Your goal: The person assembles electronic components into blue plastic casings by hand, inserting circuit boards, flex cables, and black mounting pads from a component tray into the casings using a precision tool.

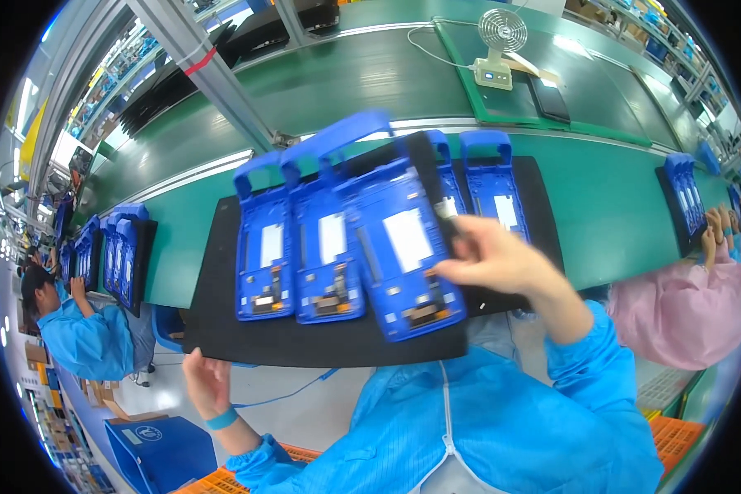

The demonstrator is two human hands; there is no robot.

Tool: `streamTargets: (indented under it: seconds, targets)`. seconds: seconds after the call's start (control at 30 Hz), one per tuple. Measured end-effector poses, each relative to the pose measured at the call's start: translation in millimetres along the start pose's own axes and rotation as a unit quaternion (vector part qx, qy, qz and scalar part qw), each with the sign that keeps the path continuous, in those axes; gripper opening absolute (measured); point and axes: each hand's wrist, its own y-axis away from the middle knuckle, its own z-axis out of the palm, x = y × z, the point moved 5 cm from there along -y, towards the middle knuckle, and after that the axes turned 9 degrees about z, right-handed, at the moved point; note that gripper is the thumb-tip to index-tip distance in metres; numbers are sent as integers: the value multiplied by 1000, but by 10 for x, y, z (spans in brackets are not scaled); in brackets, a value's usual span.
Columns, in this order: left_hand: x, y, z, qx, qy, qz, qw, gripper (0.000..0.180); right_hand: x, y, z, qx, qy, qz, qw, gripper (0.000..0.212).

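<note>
Blue plastic housings lie in a row on a black board (pixel 321 346), inner sides up, presumably so that their ribbon cables and white panels can be seen and reached. At the middle, one tilted housing (pixel 391 284) leans its top toward eleven o'clock and overlaps the second housing (pixel 313 276), its neighbour at nine o'clock, with the end housing (pixel 253 255) farther out that way. Two more housings (pixel 502 177) stand at two o'clock, partly hidden. The right hand (pixel 502 257) is at the tilted housing's three o'clock side, thumb tip over its edge, perhaps guiding it; dark blur by the fingers means I cannot tell whether that grip is closed on the housing or on something else. Since the board juts past the near edge of the green worktop (pixel 609 214), the left hand (pixel 208 383) at its eight o'clock corner may be steadying it; fingers are loosely curled, and I cannot tell whether they grip the rim. A fan (pixel 502 33) stands beyond at one o'clock, perhaps to send air across the row.
</note>
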Motion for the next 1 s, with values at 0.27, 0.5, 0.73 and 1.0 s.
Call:
streamTargets:
  seconds: [0.27, 0.5, 0.73, 1.0]
  targets:
    - [-1031, 515, 1064, -264, -116, -164, 943, 11, 900, 461, -1424, 186, -43, 94, 977, 25]
    - [-1190, 601, 768, -105, -28, -249, 962, 18, 781, 860, -1337, 466, -133, -82, 871, 34]
    - [-1172, 756, 1579, -183, 49, -225, 956, 28, 376, 127, -108, 132, -62, -227, 963, 55]
    - [-1448, 817, 1938, -229, 89, -224, 943, 32, 410, -221, 280, 60, -76, -167, 981, 8]
